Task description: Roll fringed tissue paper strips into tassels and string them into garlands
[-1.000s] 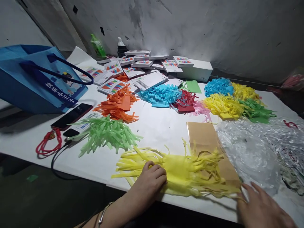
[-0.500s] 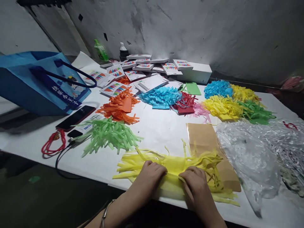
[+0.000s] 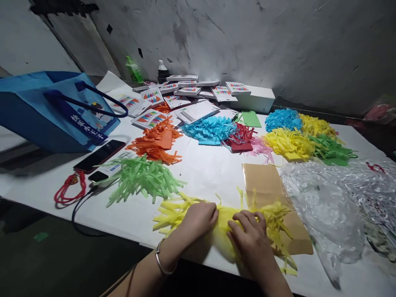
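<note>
Yellow fringe [image 3: 225,220]: bunched tighter than before
Fingers [image 3: 244,220]: our left hand [image 3: 200,218] and right hand [image 3: 251,235] grip it
Desk [image 3: 213,171]: front edge near us, white surface beyond

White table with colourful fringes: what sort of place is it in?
Probably a craft workshop: a fringed yellow tissue-like sheet, piled flat white boxes with colourful prints, and a stained grey wall.

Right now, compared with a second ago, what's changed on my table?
Your right hand has moved left from near the brown sheet's near corner and now holds the yellow fringe alongside your left hand. The fringe's middle, flatter before, is now bunched. The pale green fringe, phone and brown sheet stayed put.
</note>
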{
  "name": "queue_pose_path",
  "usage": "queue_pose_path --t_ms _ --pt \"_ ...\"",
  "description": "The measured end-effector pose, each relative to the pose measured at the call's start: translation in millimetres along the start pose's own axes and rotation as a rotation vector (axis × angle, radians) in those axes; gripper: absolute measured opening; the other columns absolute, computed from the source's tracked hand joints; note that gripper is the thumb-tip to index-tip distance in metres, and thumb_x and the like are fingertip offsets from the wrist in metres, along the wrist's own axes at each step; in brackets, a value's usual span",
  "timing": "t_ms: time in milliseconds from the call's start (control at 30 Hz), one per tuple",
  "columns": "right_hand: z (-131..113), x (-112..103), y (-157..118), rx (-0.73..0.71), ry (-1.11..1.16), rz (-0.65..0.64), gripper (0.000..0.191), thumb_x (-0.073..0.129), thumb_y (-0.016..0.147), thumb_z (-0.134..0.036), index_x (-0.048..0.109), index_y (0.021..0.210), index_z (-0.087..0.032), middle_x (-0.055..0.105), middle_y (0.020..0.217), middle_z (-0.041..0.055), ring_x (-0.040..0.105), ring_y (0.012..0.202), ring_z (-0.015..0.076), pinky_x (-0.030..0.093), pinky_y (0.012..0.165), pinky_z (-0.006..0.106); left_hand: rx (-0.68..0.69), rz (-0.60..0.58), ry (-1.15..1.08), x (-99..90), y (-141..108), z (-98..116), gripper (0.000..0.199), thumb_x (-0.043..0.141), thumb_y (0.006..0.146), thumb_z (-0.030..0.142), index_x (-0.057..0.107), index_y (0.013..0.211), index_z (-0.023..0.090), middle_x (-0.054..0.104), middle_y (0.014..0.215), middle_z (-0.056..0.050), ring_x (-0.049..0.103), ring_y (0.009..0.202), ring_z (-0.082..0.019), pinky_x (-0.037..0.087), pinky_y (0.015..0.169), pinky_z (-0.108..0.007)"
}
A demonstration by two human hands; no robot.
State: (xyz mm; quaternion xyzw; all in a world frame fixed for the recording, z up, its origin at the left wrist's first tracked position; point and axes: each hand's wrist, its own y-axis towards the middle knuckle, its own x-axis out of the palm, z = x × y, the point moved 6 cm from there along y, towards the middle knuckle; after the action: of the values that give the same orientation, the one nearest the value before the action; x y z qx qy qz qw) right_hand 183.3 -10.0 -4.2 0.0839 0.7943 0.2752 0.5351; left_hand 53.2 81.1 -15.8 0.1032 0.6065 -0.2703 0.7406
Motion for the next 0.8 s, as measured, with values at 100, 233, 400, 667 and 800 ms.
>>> queue_pose_path --t_ms 100,233,400,667,800 --pt "0 7 -8 -0.034 -0.017 -0.080 0.010 0.059 0.094 -0.021 0.064 0.102 -0.023 0.070 0.097 0.0035 0.060 0.103 0.0225 0.026 0.106 0.045 0.001 0.028 0.002 -5.2 -1 -6 0.024 0.053 0.095 0.024 0.068 0.077 0.019 0.072 0.071 -0.007 0.067 0.067 -0.024 0.039 0.059 -0.030" --pt "3 8 -13 -0.066 -0.071 -0.063 0.016 0.054 0.093 -0.008 0.063 0.095 -0.021 0.069 0.091 0.0023 0.062 0.094 0.0192 0.028 0.105 0.043 0.018 0.165 0.007 -18.9 -12 -10 0.014 0.055 0.094 0.020 0.067 0.102 0.018 0.072 0.103 -0.013 0.064 0.100 -0.030 0.044 0.084 -0.041" --pt "0 -2 -7 0.039 0.119 0.050 0.018 0.047 0.098 -0.015 0.063 0.094 -0.021 0.068 0.088 0.0023 0.061 0.086 0.0175 0.031 0.102 0.042 0.443 0.399 -0.011 -14.5 -34 22 0.013 0.067 0.090 0.020 0.063 0.102 0.022 0.068 0.113 -0.007 0.056 0.108 -0.028 0.034 0.097 -0.048" --pt "-14 -1 -21 -0.150 -0.060 0.032 0.036 0.031 0.104 -0.014 0.066 0.099 -0.018 0.070 0.090 0.0053 0.060 0.090 0.0205 0.032 0.100 0.041 0.591 0.428 -0.049 7.6 -52 19 0.017 0.053 0.098 0.012 0.062 0.088 0.021 0.067 0.082 -0.001 0.056 0.089 -0.021 0.027 0.099 -0.046" --pt "-10 -3 -32 -0.123 0.032 -0.022 0.037 0.029 0.106 -0.018 0.066 0.105 -0.019 0.072 0.095 0.0043 0.062 0.094 0.0193 0.029 0.107 0.041 0.579 0.313 -0.031 16.6 -57 11 0.009 0.060 0.097 0.015 0.063 0.093 0.022 0.068 0.089 -0.002 0.056 0.092 -0.022 0.027 0.096 -0.043"
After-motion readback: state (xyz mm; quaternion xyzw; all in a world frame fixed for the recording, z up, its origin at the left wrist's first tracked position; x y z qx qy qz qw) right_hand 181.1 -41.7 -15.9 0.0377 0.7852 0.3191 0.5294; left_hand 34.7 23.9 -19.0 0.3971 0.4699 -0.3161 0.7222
